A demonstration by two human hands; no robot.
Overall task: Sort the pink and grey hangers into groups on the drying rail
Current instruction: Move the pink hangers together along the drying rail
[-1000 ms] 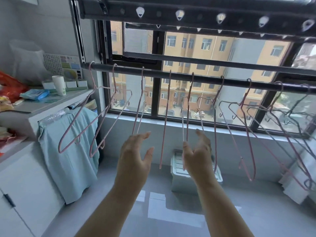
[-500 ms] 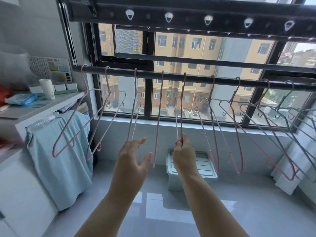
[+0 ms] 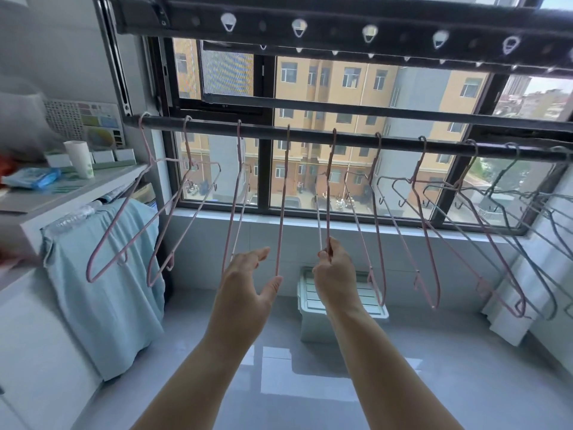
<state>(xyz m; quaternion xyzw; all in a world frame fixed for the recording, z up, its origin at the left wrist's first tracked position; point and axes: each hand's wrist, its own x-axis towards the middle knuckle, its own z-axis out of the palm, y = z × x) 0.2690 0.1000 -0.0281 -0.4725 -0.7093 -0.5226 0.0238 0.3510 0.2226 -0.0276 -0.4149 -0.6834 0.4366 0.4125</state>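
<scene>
Several pink hangers (image 3: 119, 218) are hung in a row along the dark drying rail (image 3: 310, 136), and grey hangers (image 3: 513, 153) are bunched towards its right end. One middle pink hanger (image 3: 328, 197) is pinched at its lower end between the curled fingertips (image 3: 324, 254) and thumb of the right hand (image 3: 336, 274). The left hand (image 3: 248, 283) is held open just beside the neighbouring pink hanger (image 3: 280, 228), fingers (image 3: 254, 256) straight and pressed together, thumb spread apart; whether that hanger is touched cannot be told.

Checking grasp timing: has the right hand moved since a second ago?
Yes. Against the rail, the right hand shifted slightly left and closed onto the pink hanger it was open beside.
</scene>
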